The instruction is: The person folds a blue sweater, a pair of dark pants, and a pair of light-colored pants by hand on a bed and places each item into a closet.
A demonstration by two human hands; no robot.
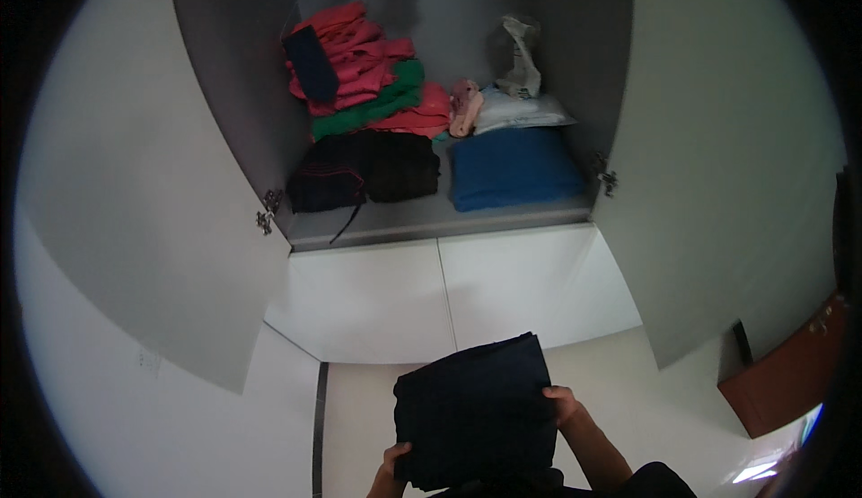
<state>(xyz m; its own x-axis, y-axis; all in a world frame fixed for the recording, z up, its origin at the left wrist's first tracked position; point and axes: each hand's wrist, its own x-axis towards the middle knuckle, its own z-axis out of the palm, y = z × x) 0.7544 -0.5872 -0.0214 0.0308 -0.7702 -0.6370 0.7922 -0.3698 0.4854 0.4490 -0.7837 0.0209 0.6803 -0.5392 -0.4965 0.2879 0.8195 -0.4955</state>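
A folded dark cloth garment [476, 413], nearly black, is held up in front of me above the floor. My left hand [392, 458] grips its lower left edge, thumb on top and the other fingers hidden beneath. On its right edge my right hand [563, 404] is closed the same way, thumb showing. Beyond stands an open cupboard; on its shelf lie dark folded clothes [400, 167] at the left front and a folded blue cloth [516, 167] at the right front.
Pink clothes [359, 53] with a green cloth [377, 107] pile at the shelf's back left; a white plastic package [521, 110] lies back right. Open doors [117, 184] flank the cupboard. White lower doors [368, 300] are closed. A brown piece of furniture [790, 372] stands far right.
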